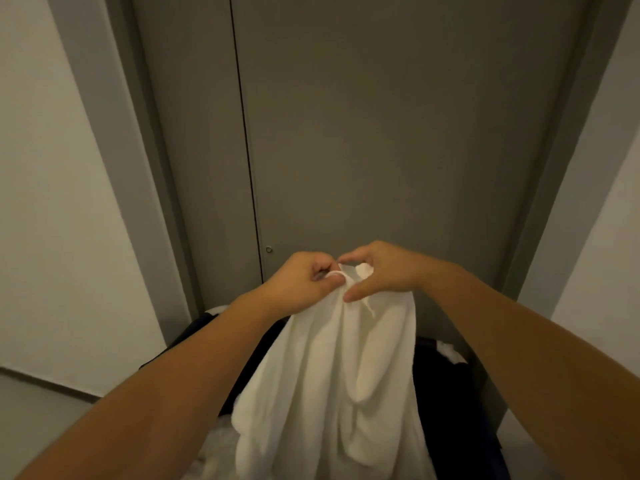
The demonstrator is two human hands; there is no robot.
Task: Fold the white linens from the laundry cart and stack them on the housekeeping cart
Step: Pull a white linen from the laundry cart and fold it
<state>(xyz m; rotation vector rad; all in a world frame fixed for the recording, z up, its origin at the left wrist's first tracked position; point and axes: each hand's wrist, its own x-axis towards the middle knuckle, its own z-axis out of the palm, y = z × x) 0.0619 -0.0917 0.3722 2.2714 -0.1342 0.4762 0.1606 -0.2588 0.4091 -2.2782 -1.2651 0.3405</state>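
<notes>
A white linen (329, 382) hangs in long folds from both my hands, held up in front of me. My left hand (304, 282) grips its top edge with curled fingers. My right hand (377, 271) pinches the same edge right beside it, thumb and fingers closed on the cloth. Below the hanging cloth is the dark laundry cart (446, 386), with more white linen (214, 455) showing inside it at the bottom left. The housekeeping cart is out of view.
A grey double door (363, 133) stands close ahead, just behind the cart, with a small round lock (268, 249) near its seam. White walls (52, 202) flank the door frame on both sides. A strip of grey floor (34, 427) shows at the lower left.
</notes>
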